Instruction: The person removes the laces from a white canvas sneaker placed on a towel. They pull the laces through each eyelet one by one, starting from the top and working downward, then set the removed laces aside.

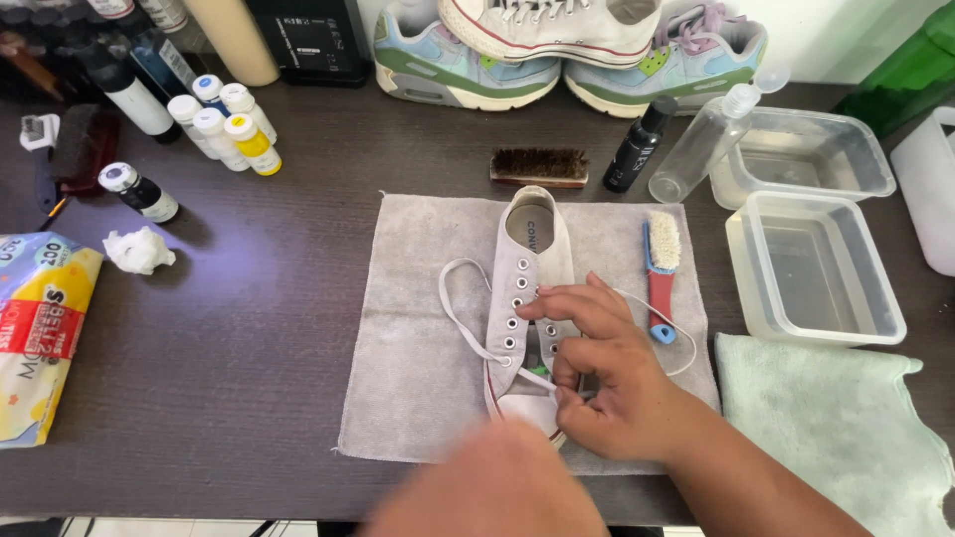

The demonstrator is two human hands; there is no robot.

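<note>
Blurred left hand (487,487) nearest the lens, low at frame bottom; finger state impossible to tell through the blur. Right hand (607,383) over the toe end of the pale grey canvas low-top sneaker (527,298), fingers (557,306) pinched on the white flat shoelace (468,328), index stretched toward the eyelets. Lace looped out left of the shoe, another strand trailing right. Sneaker lying flat, toe toward the camera, centred on the grey microfibre cloth (418,398), probably to keep the dark bench (249,348) dry and clean. Red-handled small bristle brush (661,273) just beside the shoe on the same cloth, within easy reach. Wooden-backed brown brush (539,166) behind the cloth. Two clear plastic tubs (816,268) at right, mint green cloth (846,428) in front of them.
</note>
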